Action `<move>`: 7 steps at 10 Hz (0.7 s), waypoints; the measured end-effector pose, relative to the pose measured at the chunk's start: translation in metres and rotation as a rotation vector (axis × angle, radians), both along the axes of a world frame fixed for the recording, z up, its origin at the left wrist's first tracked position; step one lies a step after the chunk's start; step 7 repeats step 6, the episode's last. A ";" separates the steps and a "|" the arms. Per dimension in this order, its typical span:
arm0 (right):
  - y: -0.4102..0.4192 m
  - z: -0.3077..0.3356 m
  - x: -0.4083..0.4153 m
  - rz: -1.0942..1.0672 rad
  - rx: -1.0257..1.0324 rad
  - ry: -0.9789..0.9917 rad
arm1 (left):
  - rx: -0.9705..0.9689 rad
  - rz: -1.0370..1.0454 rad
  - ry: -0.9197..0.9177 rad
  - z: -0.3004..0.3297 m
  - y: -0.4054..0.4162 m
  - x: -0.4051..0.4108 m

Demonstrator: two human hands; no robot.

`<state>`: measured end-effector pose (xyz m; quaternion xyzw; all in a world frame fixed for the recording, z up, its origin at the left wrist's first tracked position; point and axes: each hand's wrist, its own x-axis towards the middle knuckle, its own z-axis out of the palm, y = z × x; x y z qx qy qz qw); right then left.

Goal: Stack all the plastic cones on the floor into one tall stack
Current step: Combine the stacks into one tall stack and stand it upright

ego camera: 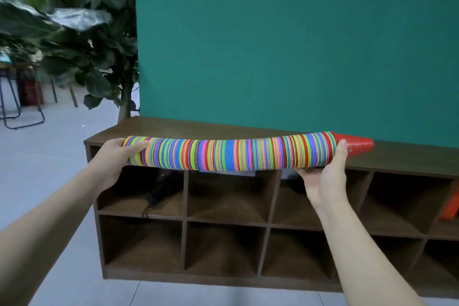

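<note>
While you hold it level in front of you, the long multicoloured stack of nested plastic cones (228, 153) lies on its side in the air, just above or resting along the front edge of the dark brown wooden cubby shelf (223, 208); you cannot tell from this view whether it touches the top board. Your left hand (116, 156) grips the wide open end, fingers curled over the rim with the thumb side wrapped around it. Your right hand (325, 176) cups the stack from below near the other end, thumb pressed up against the rims just short of the red cone tip (357, 144) that pokes out toward the green wall (298, 45).

As a judgement, the stacking looks largely done: many cones are already nested into one long column, sagging slightly in the middle. What remains is less certain. No loose cones show on the grey tiled floor (49, 151) in this view, though much of the floor is out of frame, so you should check for stragglers. An orange-red object (450, 206) sits in a cubby at the far right; it may be another cone, but it is too cut off to say. A leafy green plant (74, 32) stands at the left.
</note>
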<state>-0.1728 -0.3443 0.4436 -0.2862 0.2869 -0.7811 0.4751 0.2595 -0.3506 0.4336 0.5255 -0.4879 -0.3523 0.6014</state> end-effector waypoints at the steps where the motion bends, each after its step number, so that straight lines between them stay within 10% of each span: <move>1: -0.023 0.005 0.005 0.004 -0.002 0.003 | 0.000 -0.002 -0.009 0.013 -0.027 0.008; 7: -0.162 0.005 0.023 -0.004 0.125 -0.049 | 0.116 -0.044 -0.121 0.026 -0.164 0.028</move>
